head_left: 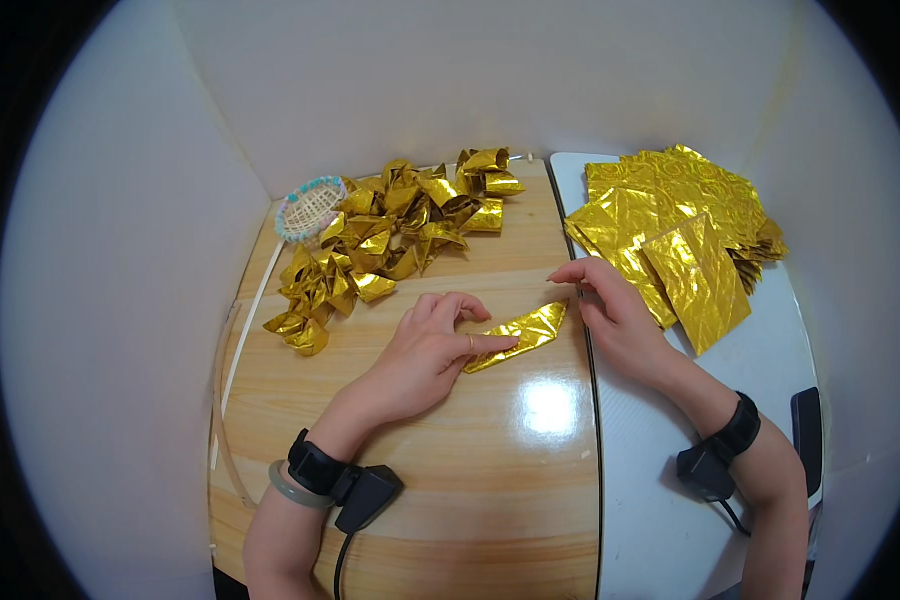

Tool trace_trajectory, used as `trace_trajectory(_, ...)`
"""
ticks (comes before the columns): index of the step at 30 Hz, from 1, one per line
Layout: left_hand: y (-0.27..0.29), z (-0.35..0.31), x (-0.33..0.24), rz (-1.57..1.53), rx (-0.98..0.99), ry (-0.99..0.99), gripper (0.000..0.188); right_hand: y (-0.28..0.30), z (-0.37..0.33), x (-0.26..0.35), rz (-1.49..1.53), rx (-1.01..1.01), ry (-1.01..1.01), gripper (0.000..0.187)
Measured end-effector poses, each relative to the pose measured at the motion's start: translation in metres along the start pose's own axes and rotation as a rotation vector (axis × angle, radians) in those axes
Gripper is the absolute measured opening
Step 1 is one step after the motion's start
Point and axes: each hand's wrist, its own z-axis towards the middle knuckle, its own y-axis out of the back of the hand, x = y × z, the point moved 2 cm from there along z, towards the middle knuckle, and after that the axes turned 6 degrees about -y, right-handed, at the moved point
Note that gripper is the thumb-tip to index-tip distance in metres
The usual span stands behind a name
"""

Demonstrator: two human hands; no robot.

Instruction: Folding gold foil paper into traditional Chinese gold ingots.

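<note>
A folded strip of gold foil paper [538, 328] lies slantwise on the wood-grain table between my hands. My left hand [425, 345] presses down on it with one finger stretched out, while its other fingers arch above the table, apart from each other. Part of the strip's left end is hidden under that finger. Just past the strip's right tip is my right hand [610, 310], its fingers loosely bent and apart, with nothing visible between them. It hovers near the seam between the two table surfaces.
Folded gold foil pieces [400, 215] heap at the far left beside a small woven basket [310, 212] with a beaded rim. Flat gold foil sheets [698, 280] lie stacked on the white board [650, 520] at right. A dark flat object [807, 440] rests by its right edge.
</note>
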Motion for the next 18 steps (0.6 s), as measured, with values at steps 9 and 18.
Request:
trace_trajectory(9,0.002,0.000,-0.003,-0.020,-0.003,0.015,0.036,-0.001,-0.005,0.020,-0.125,0.050,0.178,0.037)
trace_trajectory(18,0.001,0.006,-0.009,0.079,-0.156,-0.090,0.031,-0.008,-0.002,0.018,-0.543,0.062,0.450,0.027)
